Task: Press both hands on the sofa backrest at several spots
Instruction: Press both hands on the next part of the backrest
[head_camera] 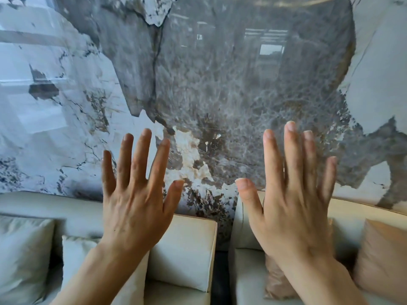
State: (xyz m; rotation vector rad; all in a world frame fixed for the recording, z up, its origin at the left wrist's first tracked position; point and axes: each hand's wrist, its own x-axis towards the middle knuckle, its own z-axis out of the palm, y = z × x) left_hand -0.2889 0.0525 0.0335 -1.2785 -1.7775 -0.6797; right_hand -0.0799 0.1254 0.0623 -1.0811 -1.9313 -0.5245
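Both of my hands are raised in front of me, backs toward the camera, fingers spread. My left hand (136, 194) hovers over the cream sofa backrest (185, 241) of the left sofa section. My right hand (293, 199) is held up over the backrest (348, 216) of the right section. Neither hand holds anything. Whether the palms touch the backrest cannot be told from here; the fingers overlap the wall behind.
A grey-and-white marble wall (198, 84) rises right behind the sofa. A dark gap (221, 271) splits the two sofa sections. Pale cushions (22, 256) lie at left, and tan cushions (381, 260) at right.
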